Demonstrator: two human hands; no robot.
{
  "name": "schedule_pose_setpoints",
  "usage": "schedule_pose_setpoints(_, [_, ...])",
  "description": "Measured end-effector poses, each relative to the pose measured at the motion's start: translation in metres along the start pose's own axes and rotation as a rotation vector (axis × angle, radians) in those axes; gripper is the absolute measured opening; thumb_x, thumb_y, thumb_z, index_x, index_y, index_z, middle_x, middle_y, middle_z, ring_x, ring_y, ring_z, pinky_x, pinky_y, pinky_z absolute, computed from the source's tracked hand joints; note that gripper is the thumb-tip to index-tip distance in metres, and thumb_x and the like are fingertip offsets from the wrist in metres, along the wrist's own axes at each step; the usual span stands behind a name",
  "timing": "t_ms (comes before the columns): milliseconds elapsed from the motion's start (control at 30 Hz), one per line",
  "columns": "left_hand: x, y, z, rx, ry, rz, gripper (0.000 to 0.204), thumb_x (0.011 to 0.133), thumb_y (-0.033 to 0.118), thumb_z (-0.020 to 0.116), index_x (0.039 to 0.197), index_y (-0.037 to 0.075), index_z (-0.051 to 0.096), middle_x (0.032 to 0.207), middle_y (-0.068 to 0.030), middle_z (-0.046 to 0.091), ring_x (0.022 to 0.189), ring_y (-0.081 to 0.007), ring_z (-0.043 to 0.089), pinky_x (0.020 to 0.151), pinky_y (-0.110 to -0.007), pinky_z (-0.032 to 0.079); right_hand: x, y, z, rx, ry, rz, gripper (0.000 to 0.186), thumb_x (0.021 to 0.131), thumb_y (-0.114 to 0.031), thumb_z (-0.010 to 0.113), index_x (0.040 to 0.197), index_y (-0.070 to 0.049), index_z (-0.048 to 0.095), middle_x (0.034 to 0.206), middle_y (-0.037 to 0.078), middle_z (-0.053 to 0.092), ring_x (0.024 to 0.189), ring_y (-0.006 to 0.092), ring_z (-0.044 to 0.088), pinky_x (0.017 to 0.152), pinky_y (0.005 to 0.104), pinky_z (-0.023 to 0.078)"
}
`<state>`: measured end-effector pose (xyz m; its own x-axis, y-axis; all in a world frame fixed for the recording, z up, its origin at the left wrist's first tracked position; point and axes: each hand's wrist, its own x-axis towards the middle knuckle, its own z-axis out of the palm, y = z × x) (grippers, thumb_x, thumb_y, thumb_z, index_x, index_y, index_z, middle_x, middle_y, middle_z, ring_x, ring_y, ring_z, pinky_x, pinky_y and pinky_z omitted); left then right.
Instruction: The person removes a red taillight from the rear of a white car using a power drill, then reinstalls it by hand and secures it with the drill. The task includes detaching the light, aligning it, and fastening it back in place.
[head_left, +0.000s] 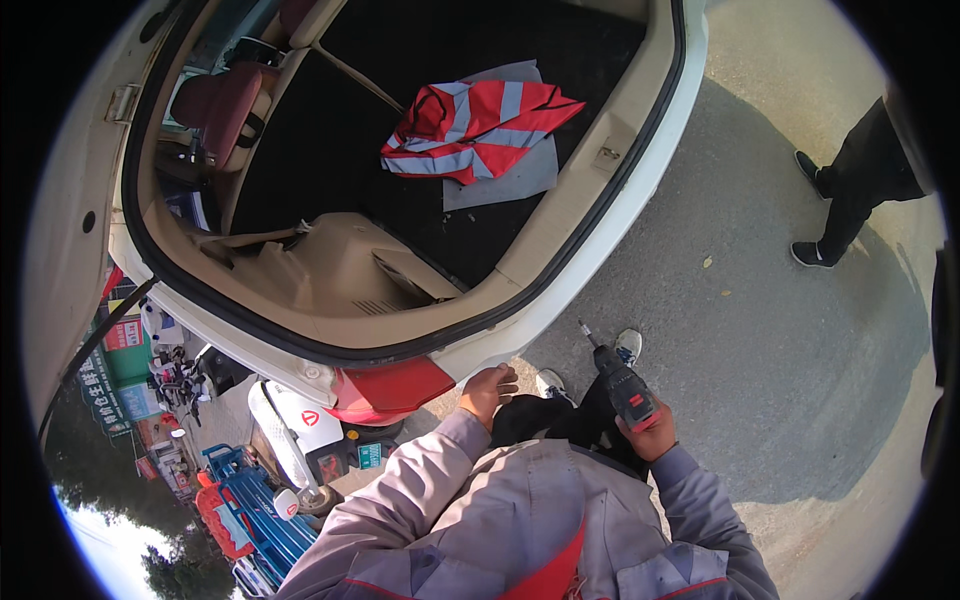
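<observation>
My right hand (pixel 652 436) is wrapped around the handle end of a dark grey and red cordless drill (pixel 625 388). The drill's bit points up and left, over the pavement near my shoes. Close to the red tail light (pixel 395 388) of a white car, my left hand (pixel 486 392) holds nothing, its fingers loosely bent and a little apart. Inside the car's open boot, a red safety vest (pixel 500 125) with silver stripes lies crumpled on a grey sheet (pixel 535 180). Neither hand touches the vest.
The boot's beige sill (pixel 545 240) and white bumper curve in front of me. At far right stands a person in dark trousers (pixel 862 175). A white scooter (pixel 300 415) and blue folded frames (pixel 265 520) are on the left, with shop signs beyond.
</observation>
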<state>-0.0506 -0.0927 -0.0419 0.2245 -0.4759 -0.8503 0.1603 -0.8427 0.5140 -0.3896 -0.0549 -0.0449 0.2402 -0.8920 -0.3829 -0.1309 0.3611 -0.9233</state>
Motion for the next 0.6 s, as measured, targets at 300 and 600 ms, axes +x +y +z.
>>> schedule_pose_setpoints(300, [0.112, 0.081, 0.072, -0.199, 0.194, 0.276, 0.020, 0.097, 0.024, 0.067, 0.104, 0.005, 0.067, 0.091, -0.0042, 0.070, 0.073, -0.0141, 0.064, 0.064, -0.028, 0.049, 0.043, -0.031, -0.122, -0.269, 0.220, 0.018, 0.030, 0.080, -0.001, 0.074, 0.110, -0.002, 0.068, 0.097, 0.009, 0.072, 0.088, 0.0184, 0.069, 0.080, 0.0345, 0.055])
schedule_pose_setpoints(600, [0.267, 0.119, 0.058, -0.306, 0.431, 0.303, 0.018, 0.096, 0.021, 0.070, 0.102, 0.004, 0.069, 0.087, -0.0043, 0.070, 0.064, -0.0140, 0.062, 0.056, -0.030, 0.049, 0.134, -0.079, -0.141, -0.522, 0.181, -0.018, 0.019, 0.082, -0.005, 0.071, 0.101, -0.004, 0.070, 0.090, 0.010, 0.073, 0.080, 0.0238, 0.071, 0.074, 0.0372, 0.056])
